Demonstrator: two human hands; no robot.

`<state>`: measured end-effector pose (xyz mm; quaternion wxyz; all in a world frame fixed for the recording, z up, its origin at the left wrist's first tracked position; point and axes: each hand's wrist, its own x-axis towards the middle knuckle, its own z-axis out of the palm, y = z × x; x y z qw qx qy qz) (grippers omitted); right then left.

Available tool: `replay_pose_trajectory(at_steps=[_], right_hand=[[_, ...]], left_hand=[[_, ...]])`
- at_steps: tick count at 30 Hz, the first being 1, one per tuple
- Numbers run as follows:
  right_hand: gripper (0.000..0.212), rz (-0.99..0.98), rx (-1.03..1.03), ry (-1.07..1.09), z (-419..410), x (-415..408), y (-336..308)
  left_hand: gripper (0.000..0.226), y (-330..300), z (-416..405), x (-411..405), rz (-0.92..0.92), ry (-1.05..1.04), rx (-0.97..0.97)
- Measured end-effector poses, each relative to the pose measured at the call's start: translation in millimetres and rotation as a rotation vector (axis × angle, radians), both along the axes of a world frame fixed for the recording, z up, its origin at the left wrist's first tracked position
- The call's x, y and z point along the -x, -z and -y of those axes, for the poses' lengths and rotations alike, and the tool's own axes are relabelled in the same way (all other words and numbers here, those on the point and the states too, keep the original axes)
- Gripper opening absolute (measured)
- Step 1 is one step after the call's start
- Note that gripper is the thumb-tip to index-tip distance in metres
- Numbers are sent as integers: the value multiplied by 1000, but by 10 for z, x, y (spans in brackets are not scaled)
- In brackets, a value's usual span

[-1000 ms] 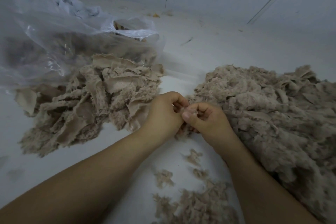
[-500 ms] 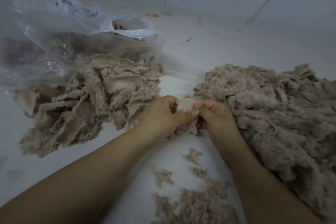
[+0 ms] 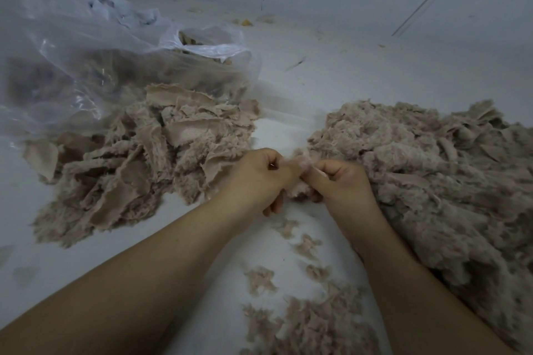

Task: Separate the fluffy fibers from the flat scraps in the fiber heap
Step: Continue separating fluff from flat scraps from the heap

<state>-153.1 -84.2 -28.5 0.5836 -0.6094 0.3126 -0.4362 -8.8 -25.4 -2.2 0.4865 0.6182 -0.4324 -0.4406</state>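
- Left hand [image 3: 259, 179] and right hand [image 3: 340, 184] meet mid-frame, both pinching one fibre scrap [image 3: 298, 189] between curled fingers.
- Fiber heap [image 3: 432, 181] lies at 3 o'clock, touching the right hand.
- Flat scraps pile [image 3: 138, 164] at 9 o'clock, clear plastic bag [image 3: 86, 52] at 10.
- Loose fluffy tufts [image 3: 305, 317] at 6 o'clock.

Two bare forearms, no sleeves or jewellery

Fiber heap [image 3: 432, 181] looked fluffy, matt beige; scrap pile [image 3: 138, 170] flat woven cloth, frayed; bag [image 3: 72, 66] glossy clear plastic; floor [image 3: 331, 72] smooth.
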Motion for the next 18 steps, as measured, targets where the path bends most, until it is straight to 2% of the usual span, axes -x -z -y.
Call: replay_pose_trajectory(at_steps=[4, 7, 10, 11, 14, 15, 16, 18], right_hand=[[26, 61, -77, -10, -1, 1, -18], [30, 12, -46, 55, 8, -1, 6], [27, -21, -20, 97, 26, 1, 13], [30, -10, -16, 86, 26, 3, 6], [61, 11, 33, 30, 28, 11, 21], [63, 9, 46, 27, 23, 9, 18], [57, 13, 46, 29, 26, 6, 20], [32, 17, -17, 78, 51, 4, 42]], left_hand=[[18, 69, -79, 46, -61, 91, -19], [21, 111, -144, 22, -142, 123, -67], [22, 72, -192, -11, -115, 163, -127], [22, 51, -195, -17, -109, 135, -125], [34, 24, -149, -20, -104, 20, -85], [32, 20, -131, -11, -108, -10, -57], [26, 19, -111, -7, -109, -50, -19], [28, 25, -70, -37, -34, -162, 75]])
